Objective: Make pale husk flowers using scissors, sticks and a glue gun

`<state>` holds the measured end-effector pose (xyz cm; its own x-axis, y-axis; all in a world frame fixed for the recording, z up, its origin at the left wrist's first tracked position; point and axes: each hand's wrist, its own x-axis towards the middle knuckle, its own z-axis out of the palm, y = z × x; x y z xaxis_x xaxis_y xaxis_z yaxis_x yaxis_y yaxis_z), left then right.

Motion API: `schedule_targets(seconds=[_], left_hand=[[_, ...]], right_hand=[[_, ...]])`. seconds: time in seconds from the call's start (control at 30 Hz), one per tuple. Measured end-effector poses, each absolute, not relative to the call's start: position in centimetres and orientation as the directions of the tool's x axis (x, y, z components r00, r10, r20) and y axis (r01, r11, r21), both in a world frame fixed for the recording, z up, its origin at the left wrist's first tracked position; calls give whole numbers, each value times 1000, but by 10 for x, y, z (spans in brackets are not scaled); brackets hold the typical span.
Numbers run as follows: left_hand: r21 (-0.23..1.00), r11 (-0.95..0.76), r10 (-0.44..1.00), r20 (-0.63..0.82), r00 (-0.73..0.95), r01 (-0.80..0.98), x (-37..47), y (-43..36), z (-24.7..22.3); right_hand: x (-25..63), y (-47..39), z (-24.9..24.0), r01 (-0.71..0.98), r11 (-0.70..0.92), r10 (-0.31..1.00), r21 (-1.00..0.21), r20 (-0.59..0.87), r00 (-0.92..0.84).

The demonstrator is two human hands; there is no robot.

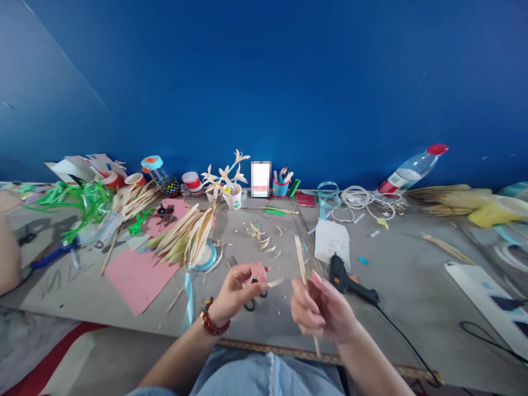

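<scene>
My left hand (243, 283), with a red beaded bracelet at the wrist, pinches a small pale petal-shaped piece (275, 282). Just beneath it, scissors (249, 306) lie partly hidden, their black handles showing. My right hand (324, 308) is closed around a long, narrow, pale dried strip (300, 256), which stands nearly upright and sticks out below the fist. Beyond both hands, a small pale flower (258, 234) and several curled petals (270, 248) lie on the grey table. A black glue gun (350, 280) rests to the right of my right hand.
Dried husks (187, 236), pink paper (144, 275) and a blue ribbon roll (206, 256) lie left. A cup of pale flowers (233, 198) and a pen cup (281, 188) stand behind. Rightward are a bottle (412, 171) and a white power strip (487, 302). Another person's arm (8, 247) shows far left.
</scene>
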<state>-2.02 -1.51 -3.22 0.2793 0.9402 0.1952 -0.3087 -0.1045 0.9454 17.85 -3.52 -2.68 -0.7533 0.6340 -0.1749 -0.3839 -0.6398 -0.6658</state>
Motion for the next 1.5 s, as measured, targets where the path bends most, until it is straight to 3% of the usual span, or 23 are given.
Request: schedule_targets(seconds=[0.07,0.17,0.27,0.37,0.47,0.53,0.63,0.77,0.83,0.9,0.97,1.03,1.1,1.2,1.37,1.5], left_hand=[[948,-153,937,229,263,-280,-20,-18,-26],[950,-250,933,288,216,-188,-18,-21,-16],[951,-292,928,308,209,-101,-17,-21,-14],[948,-313,918,318,237,-57,-17,-21,-16],[940,-337,905,341,255,-60,-18,-22,-16],[938,-336,895,348,279,-89,-19,-23,-14],[936,-310,879,349,325,-165,-18,-23,-12],[935,-250,868,331,369,-252,-18,-19,-16],[941,-207,882,298,366,-267,-19,-17,-21],[940,-162,913,258,315,-301,-22,-14,-26],[931,-117,945,211,250,-345,-24,-13,-30],[923,-83,960,175,218,-375,-25,-14,-32],[927,-85,963,170,207,-366,-24,-16,-30],[951,-154,963,205,176,-267,-19,-20,-24],[965,-251,944,262,201,-81,-17,-21,-19],[942,-334,910,333,246,-37,-20,-22,-17]], right_hand=[[180,-30,-15,-342,-454,817,-823,-230,-530],[170,-36,-7,-53,-221,900,-974,-183,-396],[159,-45,-5,141,3,909,-990,-56,-414],[153,-47,-6,215,55,918,-975,-36,-396],[152,-45,-9,137,-63,916,-989,-112,-386],[153,-44,-12,-8,-258,861,-966,-226,-455],[154,-42,-20,-202,-599,650,-775,-322,-689],[156,-42,-35,-240,-849,347,-471,-152,-926],[160,-44,-39,-285,-873,321,-396,-26,-947],[168,-47,-38,-411,-830,407,-378,95,-909],[177,-46,-33,-536,-734,533,-417,135,-835],[182,-43,-24,-551,-613,676,-566,-15,-736],[180,-39,-15,-386,-498,798,-777,-235,-555],[165,-38,-9,-94,-327,885,-940,-270,-378],[151,-42,-8,215,19,910,-976,-72,-408],[153,-40,-8,194,13,896,-981,-74,-437]])
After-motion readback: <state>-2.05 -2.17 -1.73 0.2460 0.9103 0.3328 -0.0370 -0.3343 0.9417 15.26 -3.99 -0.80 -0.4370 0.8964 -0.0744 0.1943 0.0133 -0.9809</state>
